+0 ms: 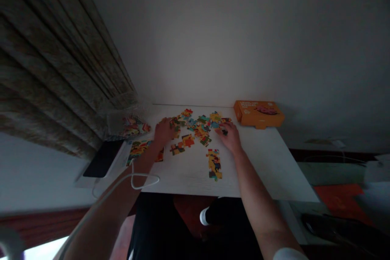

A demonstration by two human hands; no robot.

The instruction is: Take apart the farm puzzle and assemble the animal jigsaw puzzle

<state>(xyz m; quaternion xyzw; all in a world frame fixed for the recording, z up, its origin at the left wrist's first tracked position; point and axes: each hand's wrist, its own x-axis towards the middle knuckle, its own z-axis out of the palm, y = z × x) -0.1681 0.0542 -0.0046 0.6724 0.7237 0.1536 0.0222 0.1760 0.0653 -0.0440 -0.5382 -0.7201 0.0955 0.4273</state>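
Note:
Loose jigsaw puzzle pieces point(201, 132) lie in a colourful cluster between my two hands on the white table. At the left edge of the cluster, my left hand point(163, 131) reaches over some pieces; its fingers look stretched out, partly hidden by the hand's back. My right hand point(230, 137) is at the cluster's right side, its thumb and fingers bent around a small dark puzzle piece point(224, 132). Nearer me is a joined upright strip of pieces point(214, 165). Two joined pieces point(182, 144) lie left of centre. A picture sheet point(135, 150) is partly under my left forearm.
An orange puzzle box point(259, 113) stands at the table's back right. Toward the left are a clear plastic bag point(129, 125) with colourful contents and a dark tablet or phone point(103, 158). A white cable point(134, 187) crosses my left forearm. Curtains point(61, 48) hang at left.

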